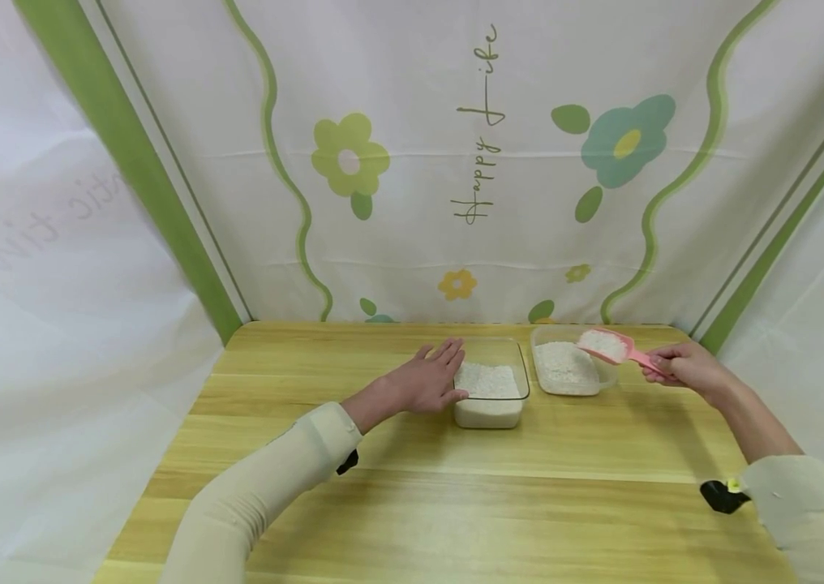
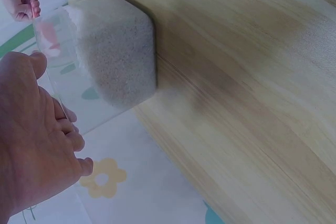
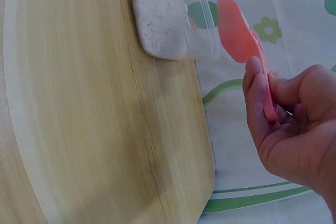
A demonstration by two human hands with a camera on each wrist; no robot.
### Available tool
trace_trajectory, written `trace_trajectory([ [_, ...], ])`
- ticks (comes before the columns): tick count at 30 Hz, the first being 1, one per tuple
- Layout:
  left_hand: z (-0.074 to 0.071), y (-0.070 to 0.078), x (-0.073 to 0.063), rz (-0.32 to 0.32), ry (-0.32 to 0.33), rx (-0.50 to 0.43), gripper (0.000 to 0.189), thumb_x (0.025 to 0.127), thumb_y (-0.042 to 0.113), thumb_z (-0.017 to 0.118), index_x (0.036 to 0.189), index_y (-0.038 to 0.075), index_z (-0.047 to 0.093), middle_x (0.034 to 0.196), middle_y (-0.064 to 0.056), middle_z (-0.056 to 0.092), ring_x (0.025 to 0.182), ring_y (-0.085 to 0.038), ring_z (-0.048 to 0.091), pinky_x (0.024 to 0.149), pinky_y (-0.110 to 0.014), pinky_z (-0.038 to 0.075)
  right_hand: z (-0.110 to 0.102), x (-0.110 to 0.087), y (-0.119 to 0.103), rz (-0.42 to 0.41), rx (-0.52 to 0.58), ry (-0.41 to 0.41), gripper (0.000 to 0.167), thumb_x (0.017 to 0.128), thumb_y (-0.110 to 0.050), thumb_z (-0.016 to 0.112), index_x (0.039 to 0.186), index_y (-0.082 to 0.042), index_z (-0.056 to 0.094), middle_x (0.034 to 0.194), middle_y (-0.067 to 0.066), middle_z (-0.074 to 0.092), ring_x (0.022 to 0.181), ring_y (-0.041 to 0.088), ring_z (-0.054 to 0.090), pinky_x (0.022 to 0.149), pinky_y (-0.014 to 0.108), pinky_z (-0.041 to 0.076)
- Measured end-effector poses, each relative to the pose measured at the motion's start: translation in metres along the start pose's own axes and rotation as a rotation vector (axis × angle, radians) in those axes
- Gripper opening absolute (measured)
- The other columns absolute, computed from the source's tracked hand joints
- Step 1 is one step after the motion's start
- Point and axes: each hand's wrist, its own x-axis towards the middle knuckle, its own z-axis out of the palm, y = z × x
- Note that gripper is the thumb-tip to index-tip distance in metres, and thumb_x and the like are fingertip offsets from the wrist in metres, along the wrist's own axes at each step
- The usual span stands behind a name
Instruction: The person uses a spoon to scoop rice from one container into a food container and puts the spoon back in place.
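My right hand [image 1: 685, 365] grips the handle of a pink scoop [image 3: 239, 32], whose bowl carries a heap of white rice-like grains [image 1: 604, 345]. The scoop is raised over the right side of a clear plastic container [image 1: 611, 375] partly filled with similar grains [image 3: 156, 17]. My left hand [image 1: 430, 381] rests at the left rim of a clear glass container [image 1: 488, 414], fingers extended and spread, thumb near the front corner. In the left wrist view, its fingers lie along the rim of this container, and white grains [image 2: 118, 51] fill its lower part.
Both containers stand side by side near the back edge of a wooden table [image 1: 456, 503]. Behind it hangs a white curtain [image 1: 412, 81] with flowers and lettering. More white cloth [image 1: 40, 365] hangs along both sides.
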Motion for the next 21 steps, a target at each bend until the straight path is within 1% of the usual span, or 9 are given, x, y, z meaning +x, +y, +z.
trace_trajectory([
  [4,0.0008,-0.0001,0.0002,-0.004,0.002,0.001,0.078,0.105,0.058,0.022,0.161,0.004,0.01,0.169,-0.015,0.002,0.157,-0.025,0.003,0.124,-0.05,0.018,-0.0004,-0.0004,-0.0014,0.007,-0.035,0.014,0.044,0.105,0.0,0.036,0.132,0.034,0.031,0.083,-0.009,0.071,0.077,-0.001,0.068,0.072,0.018,0.057],
  [10,0.0008,-0.0005,0.0005,-0.003,0.005,0.002,0.078,0.106,0.058,0.022,0.161,0.004,0.01,0.169,-0.015,0.003,0.157,-0.025,0.003,0.124,-0.05,0.019,-0.0028,0.0,-0.0024,0.018,-0.047,0.024,0.044,0.105,0.001,0.036,0.133,0.035,0.03,0.083,-0.007,0.072,0.076,-0.002,0.068,0.072,0.018,0.058],
  [21,0.0016,-0.0008,0.0009,-0.006,0.003,0.004,0.078,0.105,0.058,0.023,0.161,0.004,0.01,0.169,-0.014,0.002,0.157,-0.025,0.002,0.125,-0.049,0.018,-0.0052,0.0006,-0.0022,0.016,-0.076,0.017,0.042,0.105,0.002,0.035,0.132,0.035,0.031,0.084,-0.004,0.072,0.077,-0.001,0.069,0.072,0.018,0.058],
])
